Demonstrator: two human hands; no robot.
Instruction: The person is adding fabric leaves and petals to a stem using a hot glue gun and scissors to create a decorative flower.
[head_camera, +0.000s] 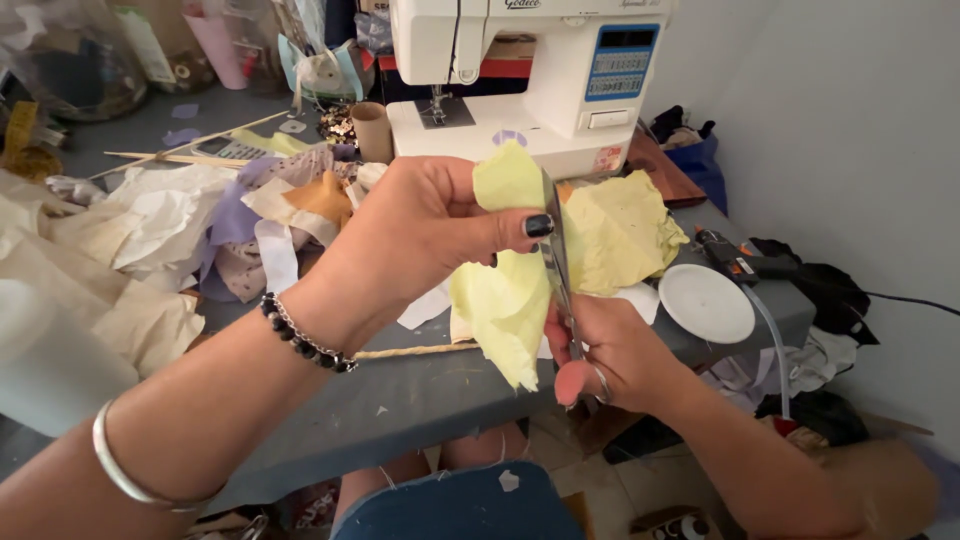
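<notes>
Scissors (557, 262) stand nearly upright in the head view, their blades biting into a piece of pale yellow fabric (505, 300) held up in the air above the front edge of the grey desk (420, 390). The right hand (610, 350) is closed through the handles from below, fingers curled and a ring showing, while the left hand (420, 235) pinches the fabric's upper part, thumb pressed across the cloth right beside the blades. More yellow fabric (620, 230) lies crumpled just behind, near the base of the white sewing machine (530, 90) at the desk's back edge. A white round lid (706, 303) sits toward the right front corner, with a glue gun (735, 258) beside it, and heaps of cream and lilac scraps (200, 230) cover the left side. The thumb looks very close to the cutting edge, so a nick seems possible if the blades close further along; the limp cloth might also fold and give a crooked cut.
</notes>
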